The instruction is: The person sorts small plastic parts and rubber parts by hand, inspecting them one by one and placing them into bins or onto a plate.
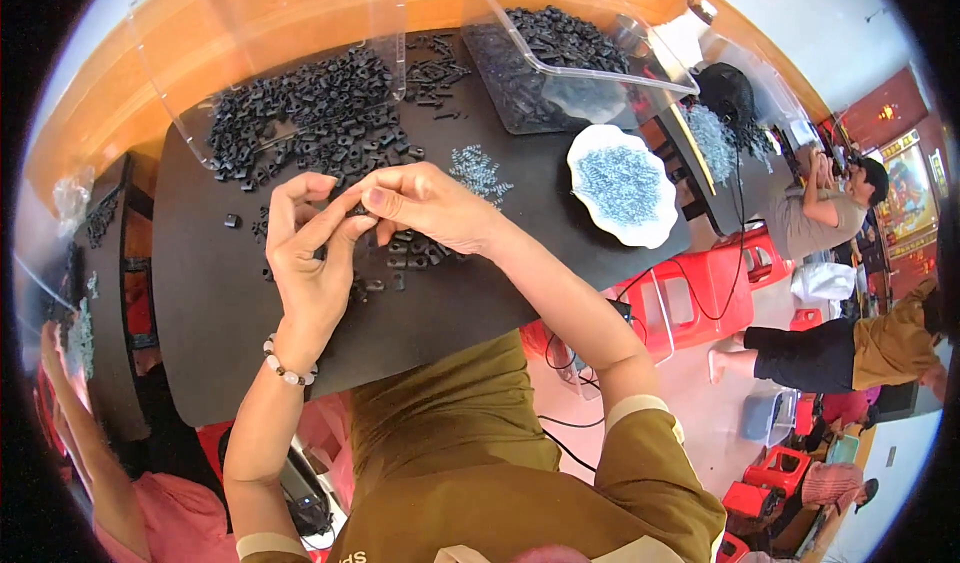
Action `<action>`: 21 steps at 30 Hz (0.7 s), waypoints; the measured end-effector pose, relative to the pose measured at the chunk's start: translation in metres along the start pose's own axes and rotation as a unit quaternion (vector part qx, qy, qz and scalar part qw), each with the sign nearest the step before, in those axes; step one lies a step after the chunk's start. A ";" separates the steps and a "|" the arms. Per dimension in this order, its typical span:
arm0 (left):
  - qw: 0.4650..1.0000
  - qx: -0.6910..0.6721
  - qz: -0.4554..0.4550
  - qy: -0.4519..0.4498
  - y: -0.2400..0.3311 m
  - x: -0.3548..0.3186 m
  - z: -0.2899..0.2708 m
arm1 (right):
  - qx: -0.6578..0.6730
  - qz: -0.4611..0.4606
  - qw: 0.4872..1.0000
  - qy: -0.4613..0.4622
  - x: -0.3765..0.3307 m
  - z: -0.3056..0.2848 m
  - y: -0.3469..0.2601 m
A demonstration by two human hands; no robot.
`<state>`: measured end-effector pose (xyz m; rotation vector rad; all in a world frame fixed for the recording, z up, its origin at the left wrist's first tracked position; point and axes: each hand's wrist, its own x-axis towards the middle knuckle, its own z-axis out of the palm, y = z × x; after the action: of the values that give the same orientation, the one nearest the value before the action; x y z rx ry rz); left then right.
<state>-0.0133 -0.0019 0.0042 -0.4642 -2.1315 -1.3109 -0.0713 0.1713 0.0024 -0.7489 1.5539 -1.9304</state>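
Note:
Over the dark table (230, 343), my left hand (312, 253) and my right hand (440, 206) meet, fingertips pinched together. Between them is a small dark piece, mostly covered by the fingers. Just beyond lies a wide heap of small black plastic blocks (300, 113). Several similar black parts (410, 253) sit grouped on the tabletop under my right wrist. A loose pile of small metal springs (480, 171) lies past my right hand. More springs (620, 178) fill a white scalloped plate (640, 235) to the right.
At the back right stands a clear plastic bin (555, 71) of narrow black parts, with more slim black pieces (432, 75) beside it. Red stools (690, 298) and cables are at the right. A person in pink (180, 508) works at the left; other people are farther right.

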 end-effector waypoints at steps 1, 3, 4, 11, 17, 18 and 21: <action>1.000 0.017 0.013 0.002 0.000 0.000 0.000 | 0.014 0.009 1.000 -0.016 -0.001 -0.001 -0.001; 1.000 0.026 0.017 0.000 0.001 -0.001 0.001 | 0.031 0.007 0.999 -0.020 -0.001 -0.004 0.007; 1.000 0.024 0.019 -0.002 0.001 -0.001 0.001 | 0.049 0.005 0.998 -0.025 0.000 -0.004 0.009; 0.998 0.041 0.038 -0.010 0.004 -0.003 0.002 | 0.090 -0.024 0.995 -0.023 0.001 0.000 0.017; 0.999 0.024 0.018 0.014 0.001 0.003 0.000 | 0.080 0.005 0.996 0.024 0.002 0.005 0.006; 1.000 0.007 0.018 0.021 0.001 0.004 0.000 | 0.083 0.002 0.996 0.031 0.001 0.004 0.005; 0.999 0.016 0.038 0.030 -0.004 0.005 0.001 | 0.021 -0.014 0.996 0.087 -0.003 0.000 0.000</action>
<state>-0.0196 -0.0030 0.0044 -0.4820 -2.0622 -1.2324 -0.0688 0.1737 0.0025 -0.6015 1.6058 -2.0889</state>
